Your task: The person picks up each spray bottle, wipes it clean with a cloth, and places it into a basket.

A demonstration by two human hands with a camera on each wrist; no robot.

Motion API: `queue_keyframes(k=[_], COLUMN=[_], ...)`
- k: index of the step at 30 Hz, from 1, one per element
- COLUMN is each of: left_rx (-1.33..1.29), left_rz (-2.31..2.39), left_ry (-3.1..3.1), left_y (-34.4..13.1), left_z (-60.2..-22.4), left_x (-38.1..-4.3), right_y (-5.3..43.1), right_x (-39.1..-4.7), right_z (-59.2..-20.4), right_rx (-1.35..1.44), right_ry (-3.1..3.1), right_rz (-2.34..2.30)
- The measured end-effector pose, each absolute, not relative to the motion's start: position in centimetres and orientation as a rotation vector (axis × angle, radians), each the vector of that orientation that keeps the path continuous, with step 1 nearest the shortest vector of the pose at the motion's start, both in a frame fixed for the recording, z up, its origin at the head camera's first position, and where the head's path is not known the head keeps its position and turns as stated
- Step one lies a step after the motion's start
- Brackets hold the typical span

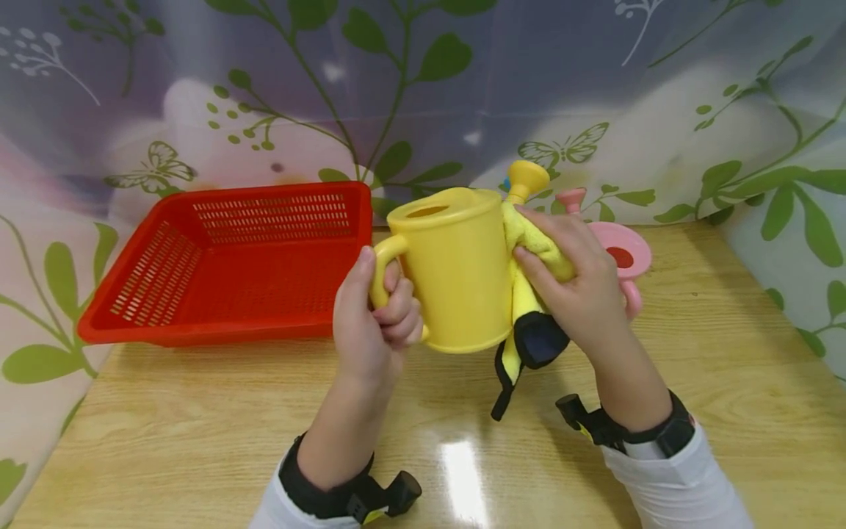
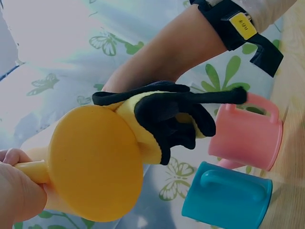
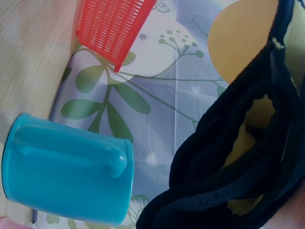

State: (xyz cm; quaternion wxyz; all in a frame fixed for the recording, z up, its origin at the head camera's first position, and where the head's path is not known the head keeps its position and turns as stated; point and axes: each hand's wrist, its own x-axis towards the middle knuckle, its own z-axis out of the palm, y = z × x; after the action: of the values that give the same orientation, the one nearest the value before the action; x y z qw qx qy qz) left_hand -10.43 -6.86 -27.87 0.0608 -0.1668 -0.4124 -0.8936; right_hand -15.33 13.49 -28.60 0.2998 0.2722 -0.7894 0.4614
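OK, I have the left hand (image 1: 366, 323) curled round the handle of the yellow watering can (image 1: 456, 272), can held up off the table (image 1: 198, 411), spout side facing right. Right hand (image 1: 584, 275) grips a bunched yellow cloth (image 1: 526, 297) with black edging, against the can's right wall, just below the spout head (image 1: 529, 178). Reads as a wipe-down to me. I'd lock the handle grip so the can doesn't twist under side load, flatten the cloth for more contact, stroke along the wall and go light near the spout: best guess, that's the snag point. Watch the loose black tail hanging below the can's base.

Around the can: red basket (image 1: 218, 334) left, pink watering can (image 1: 628, 246) right, blue watering can (image 2: 228, 195) behind, mostly hidden from the head cam. I'd keep elbows clear of all three.
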Motion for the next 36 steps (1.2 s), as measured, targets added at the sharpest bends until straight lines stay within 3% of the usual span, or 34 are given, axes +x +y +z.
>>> queue_keyframes(k=[16,36], left_rx=[-0.491,-0.682], left_rz=[-2.711,-2.743], left_ry=[-1.083,-1.249], left_y=[-7.8,-6.7], left_z=[-27.7,-28.2], left_x=[-10.9,-10.4], right_y=[13.5,14.0], right_x=[-15.1,-15.7], right_z=[-28.8,-28.5], right_rx=[0.856,0.661], right_ry=[-2.193,-1.98], right_rz=[1.096,0.892])
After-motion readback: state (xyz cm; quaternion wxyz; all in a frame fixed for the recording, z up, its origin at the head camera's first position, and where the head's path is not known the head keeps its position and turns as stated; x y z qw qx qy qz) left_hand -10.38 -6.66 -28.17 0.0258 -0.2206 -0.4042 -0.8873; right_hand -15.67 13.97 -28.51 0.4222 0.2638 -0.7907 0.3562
